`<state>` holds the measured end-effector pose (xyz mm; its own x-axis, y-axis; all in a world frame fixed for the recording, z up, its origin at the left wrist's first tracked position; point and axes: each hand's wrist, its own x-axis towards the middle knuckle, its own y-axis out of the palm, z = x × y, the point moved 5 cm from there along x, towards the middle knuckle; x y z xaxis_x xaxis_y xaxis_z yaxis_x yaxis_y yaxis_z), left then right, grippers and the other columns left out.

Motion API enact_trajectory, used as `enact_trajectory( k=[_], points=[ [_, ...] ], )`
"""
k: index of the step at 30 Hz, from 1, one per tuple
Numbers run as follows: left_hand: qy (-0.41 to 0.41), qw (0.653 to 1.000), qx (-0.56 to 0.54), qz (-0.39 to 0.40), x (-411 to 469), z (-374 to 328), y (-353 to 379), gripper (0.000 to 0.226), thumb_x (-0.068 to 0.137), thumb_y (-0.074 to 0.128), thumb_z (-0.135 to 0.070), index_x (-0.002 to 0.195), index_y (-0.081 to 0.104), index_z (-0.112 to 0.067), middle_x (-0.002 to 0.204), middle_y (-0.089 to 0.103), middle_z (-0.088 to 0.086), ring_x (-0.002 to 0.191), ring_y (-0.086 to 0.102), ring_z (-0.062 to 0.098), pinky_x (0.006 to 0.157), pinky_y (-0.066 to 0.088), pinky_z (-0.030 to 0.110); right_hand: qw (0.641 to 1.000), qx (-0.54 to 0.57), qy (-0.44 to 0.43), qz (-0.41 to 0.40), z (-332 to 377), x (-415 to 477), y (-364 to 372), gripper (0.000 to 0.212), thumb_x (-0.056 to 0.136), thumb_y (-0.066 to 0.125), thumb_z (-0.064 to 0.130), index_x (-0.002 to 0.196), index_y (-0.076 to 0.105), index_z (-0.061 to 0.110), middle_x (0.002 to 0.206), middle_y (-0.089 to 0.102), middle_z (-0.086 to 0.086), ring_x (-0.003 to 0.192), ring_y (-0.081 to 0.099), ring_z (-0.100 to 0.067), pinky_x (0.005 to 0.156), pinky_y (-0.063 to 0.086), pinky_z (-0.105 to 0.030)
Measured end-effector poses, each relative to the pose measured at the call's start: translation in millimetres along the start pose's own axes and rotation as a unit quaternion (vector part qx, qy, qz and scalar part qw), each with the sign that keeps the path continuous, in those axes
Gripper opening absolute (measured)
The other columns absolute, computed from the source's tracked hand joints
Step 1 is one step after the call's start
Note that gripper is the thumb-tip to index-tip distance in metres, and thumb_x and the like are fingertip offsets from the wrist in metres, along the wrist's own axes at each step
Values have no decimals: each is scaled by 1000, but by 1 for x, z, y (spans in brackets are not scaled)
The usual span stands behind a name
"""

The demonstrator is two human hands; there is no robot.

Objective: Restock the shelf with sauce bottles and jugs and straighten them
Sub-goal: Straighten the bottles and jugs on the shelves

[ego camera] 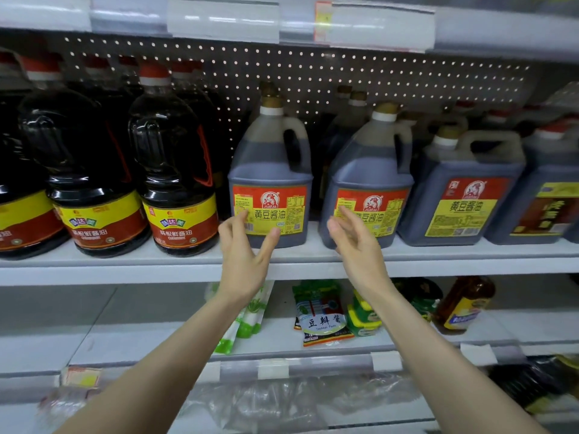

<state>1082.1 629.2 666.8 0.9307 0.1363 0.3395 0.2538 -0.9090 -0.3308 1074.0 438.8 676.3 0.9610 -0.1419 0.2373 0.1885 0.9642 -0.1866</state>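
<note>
Nearest: 2 bare forearms reach up from the bottom edge toward the middle shelf (156, 266).
Left hand (242, 258): grip spread, fingers apart, thumb out to the right. Fingertips overlap the lower left corner of the left jug's label; can't tell if they touch it. Holding nothing.
Right hand (357, 245): grip spread, fingers loosely curled, in front of the lower left of the middle jug; contact can't be told. Holding nothing.
Left jug (271, 170): at the shelf's front edge, upright, long axis vertical, red-yellow label facing the camera, handle to the right, tan cap on top.
Middle jug (371, 177): just right of it with a gap between, upright but turned a bit, label angled left, handle at right rear.
Right jug (460, 189): close beside the middle one, upright, label facing front, handle on top.
Left of the jugs: 2 round dark bottles (178, 170) with red caps, upright, labels forward.
Behind: more jugs, then perforated back panel (313, 73).
Lower shelf (125, 343): sauce pouches (322, 321) lying flat, a brown bottle (463, 305) at right.
</note>
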Motion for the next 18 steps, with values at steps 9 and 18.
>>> enact_trajectory(
  k=[9, 18],
  points=[
    [-8, 995, -57, 86, -5, -27, 79, 61, 91, 60, -37, 143, 34, -17, 138, 45, 0, 128, 43, 13, 108, 36, 31, 995, -34, 2, -89, -18, -4, -85, 49, 94, 55, 36, 139, 43, 21, 126, 52, 4, 109, 52, -1, 93, 43, -23],
    [-14, 993, -84, 77, 19, -28, 139, 90, 76, 62, -66, 148, 30, -23, 134, 57, -13, 123, 52, 1, 108, 40, 34, 1000, -8, 11, 12, -48, 41, -98, 95, 76, 59, 71, 151, 23, 26, 147, 42, 14, 135, 40, -6, 113, 34, -37]
  ],
)
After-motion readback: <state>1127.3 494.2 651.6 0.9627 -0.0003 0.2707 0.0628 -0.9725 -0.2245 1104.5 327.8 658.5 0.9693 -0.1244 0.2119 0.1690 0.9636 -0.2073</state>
